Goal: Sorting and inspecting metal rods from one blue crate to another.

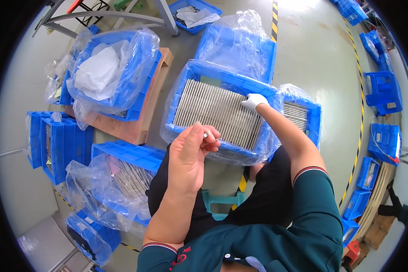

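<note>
Straight ahead, a blue plastic crate (244, 81) lined with clear film holds a row of thin silvery metal rods (217, 113) lying side by side. My right hand (255, 102), in a white glove, rests at the far right end of this row. Its fingers are curled down against the rods; whether one is gripped is hidden. In front of the crate's near side I hold up my bare left hand (192, 147), its fingers closed round a small shiny metal piece (206, 135). Only a short end of that piece shows between thumb and fingers.
Behind stands another film-draped blue crate (267, 59). To the right is a crate of rods (295, 113); on the near left, another with loose rods (129, 179). A film-lined crate (143, 97) sits on a wooden pallet (143, 131). A green stool (222, 199) is beneath me.
</note>
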`<state>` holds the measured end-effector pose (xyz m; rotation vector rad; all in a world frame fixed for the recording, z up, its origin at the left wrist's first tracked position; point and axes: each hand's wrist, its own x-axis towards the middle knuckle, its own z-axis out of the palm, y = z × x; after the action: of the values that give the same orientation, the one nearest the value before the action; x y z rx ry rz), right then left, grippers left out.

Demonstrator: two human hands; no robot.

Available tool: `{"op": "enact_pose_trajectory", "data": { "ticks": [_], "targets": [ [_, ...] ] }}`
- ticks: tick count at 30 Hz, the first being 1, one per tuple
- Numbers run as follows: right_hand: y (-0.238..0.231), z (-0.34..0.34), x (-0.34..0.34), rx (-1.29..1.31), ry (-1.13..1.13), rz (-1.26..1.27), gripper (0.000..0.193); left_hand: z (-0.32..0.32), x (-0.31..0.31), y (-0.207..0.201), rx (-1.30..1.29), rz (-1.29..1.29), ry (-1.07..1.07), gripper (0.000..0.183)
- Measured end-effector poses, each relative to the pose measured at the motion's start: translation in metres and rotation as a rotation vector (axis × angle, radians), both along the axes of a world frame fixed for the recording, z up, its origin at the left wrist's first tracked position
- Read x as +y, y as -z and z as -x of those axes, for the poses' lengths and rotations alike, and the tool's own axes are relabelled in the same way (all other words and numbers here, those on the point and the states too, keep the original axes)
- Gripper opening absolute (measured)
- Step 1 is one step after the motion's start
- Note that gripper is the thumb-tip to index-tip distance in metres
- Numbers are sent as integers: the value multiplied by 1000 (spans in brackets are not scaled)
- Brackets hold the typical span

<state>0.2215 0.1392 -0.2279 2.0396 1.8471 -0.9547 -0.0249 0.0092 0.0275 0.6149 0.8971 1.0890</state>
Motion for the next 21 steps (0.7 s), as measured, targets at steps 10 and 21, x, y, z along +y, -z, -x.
{"op": "enact_pose_trajectory", "data": {
  "ticks": [10, 21],
  "targets": [
    [-73, -45, -1, 190, 149, -428, 45, -12, -2, 10, 4, 18, 14, 33],
    [10, -273, -245, -213, 636, -344, 29, -36, -6, 11, 18, 45, 161, 38]
  ]
}}
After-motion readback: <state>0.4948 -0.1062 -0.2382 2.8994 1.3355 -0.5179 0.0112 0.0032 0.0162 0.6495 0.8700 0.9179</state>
